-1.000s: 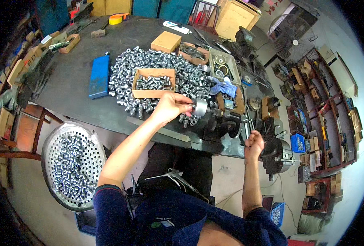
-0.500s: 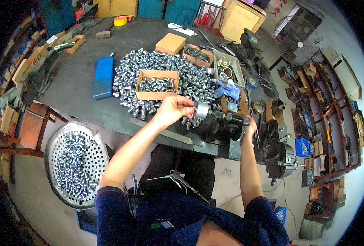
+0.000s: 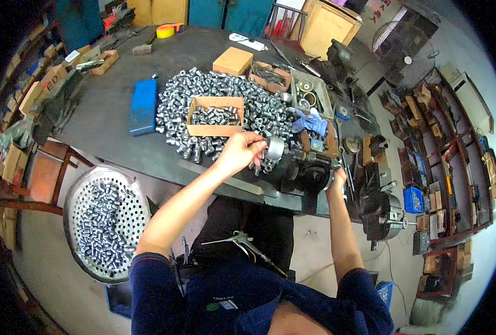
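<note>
At eight o'clock from the left hand, a perforated metal tray (image 3: 140, 207) carries loose fittings; at ten, a blue box (image 3: 143, 106); at eleven, an open cardboard box (image 3: 214, 131) amid a heap of metal fittings (image 3: 188, 89). Here's the left hand (image 3: 241, 153), thumb and fingertips drawn close, a silvery cylinder (image 3: 275, 148) right against them at three o'clock; whether they clamp a small part, I can't tell. At the cylinder's four o'clock sits a black bench machine (image 3: 314, 174), the right hand (image 3: 339, 180) curled at its right end, fingertips hidden.
</note>
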A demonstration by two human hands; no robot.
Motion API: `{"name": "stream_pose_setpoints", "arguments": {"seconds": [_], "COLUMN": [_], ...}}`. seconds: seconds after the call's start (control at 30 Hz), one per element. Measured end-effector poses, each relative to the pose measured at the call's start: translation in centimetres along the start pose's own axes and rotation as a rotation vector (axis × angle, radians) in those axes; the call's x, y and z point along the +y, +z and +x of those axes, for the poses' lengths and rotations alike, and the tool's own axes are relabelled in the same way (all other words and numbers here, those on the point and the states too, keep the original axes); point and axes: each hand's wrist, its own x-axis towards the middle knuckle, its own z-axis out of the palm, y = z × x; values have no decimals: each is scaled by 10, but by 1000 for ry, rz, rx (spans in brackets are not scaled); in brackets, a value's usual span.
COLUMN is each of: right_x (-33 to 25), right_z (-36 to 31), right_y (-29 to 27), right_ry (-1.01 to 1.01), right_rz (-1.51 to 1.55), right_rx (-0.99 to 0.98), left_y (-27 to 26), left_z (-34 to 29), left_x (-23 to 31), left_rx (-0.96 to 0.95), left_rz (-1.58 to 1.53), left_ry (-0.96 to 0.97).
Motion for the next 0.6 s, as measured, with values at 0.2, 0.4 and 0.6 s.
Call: {"name": "stream_pose_setpoints", "arguments": {"seconds": [0.2, 0.4, 0.6], "right_x": [-102, -136, -64], "right_z": [10, -68, -68], "right_y": [59, 25, 8], "right_ry": [-16, -154, 148], "right_rz": [139, 427, 170], "right_rx": [60, -67, 65], "left_y": [-4, -5, -8], "left_z": [-2, -5, -7], "left_x": [6, 3, 5], "left_rx": [42, 86, 73], "left_rz": [257, 135, 178], "left_ry": [31, -53, -58]}}
